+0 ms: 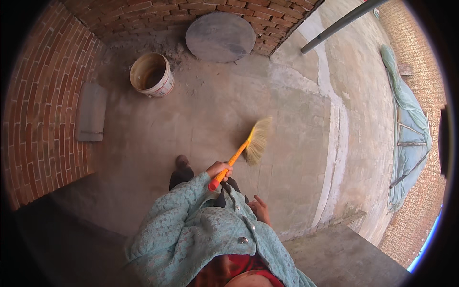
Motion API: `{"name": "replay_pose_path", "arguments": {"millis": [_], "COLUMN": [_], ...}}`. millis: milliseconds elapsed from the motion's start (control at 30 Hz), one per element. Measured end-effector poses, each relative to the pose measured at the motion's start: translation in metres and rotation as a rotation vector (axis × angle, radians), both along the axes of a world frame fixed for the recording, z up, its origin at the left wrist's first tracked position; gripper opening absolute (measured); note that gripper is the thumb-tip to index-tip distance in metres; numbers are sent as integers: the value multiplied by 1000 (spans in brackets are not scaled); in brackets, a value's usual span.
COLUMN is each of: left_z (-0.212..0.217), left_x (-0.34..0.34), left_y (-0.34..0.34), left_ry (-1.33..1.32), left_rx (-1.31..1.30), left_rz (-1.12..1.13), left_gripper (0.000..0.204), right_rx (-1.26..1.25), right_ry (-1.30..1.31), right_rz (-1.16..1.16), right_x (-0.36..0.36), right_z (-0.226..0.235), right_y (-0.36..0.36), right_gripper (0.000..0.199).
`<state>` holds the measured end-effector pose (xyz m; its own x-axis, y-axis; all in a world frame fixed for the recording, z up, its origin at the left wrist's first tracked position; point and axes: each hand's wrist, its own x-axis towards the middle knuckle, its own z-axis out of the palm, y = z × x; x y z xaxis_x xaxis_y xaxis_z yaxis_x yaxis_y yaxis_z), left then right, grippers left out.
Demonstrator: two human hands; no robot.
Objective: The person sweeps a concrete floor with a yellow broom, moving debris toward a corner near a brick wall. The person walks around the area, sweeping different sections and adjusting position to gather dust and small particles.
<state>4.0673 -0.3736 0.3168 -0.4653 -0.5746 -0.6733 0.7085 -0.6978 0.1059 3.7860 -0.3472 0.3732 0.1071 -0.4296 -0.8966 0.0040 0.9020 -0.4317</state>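
Note:
My left hand (219,170) is wrapped round the orange handle of a short broom (257,140), close to the handle's red end. The broom slants away to the right, and its pale yellow straw bristles fan out over the concrete floor, slightly blurred. Whether the bristle tips touch the floor I cannot tell. Low at my right side, by the hem of my light green jacket, hangs my right hand (259,209). It holds nothing, and its fingers are partly stretched and apart.
A dirty white bucket (152,75) stands at the far left. Against the back brick wall leans a round grey board (220,37). A grey slab (91,112) rests by the left brick wall. A metal pole (339,26) and a green sheet-covered heap (410,129) are on the right.

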Motion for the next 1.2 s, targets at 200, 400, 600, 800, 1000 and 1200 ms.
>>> {"name": "replay_pose_path", "arguments": {"millis": [200,400,600,800,1000,1200], "left_z": [-7,79,116,42,-23,-30], "left_x": [79,110,99,34,-3,85], "left_y": [12,49,48,-27,-131,-84], "left_ry": [-279,-418,-202,13,115,-239], "left_rx": [25,60,28,-145,-51,-73], "left_rz": [167,192,114,39,318,383], "left_gripper": [11,11,15,11,10,11], "right_rx": [-9,43,91,110,83,42], "right_ry": [-11,-2,-9,58,40,35], "right_rz": [22,-8,-43,-31,46,70], "right_x": [0,6,-8,-11,-22,-15], "right_z": [2,-5,-20,-22,-12,-19], "right_y": [-9,-4,0,3,2,-8], "right_gripper": [50,54,56,54,59,56]}}
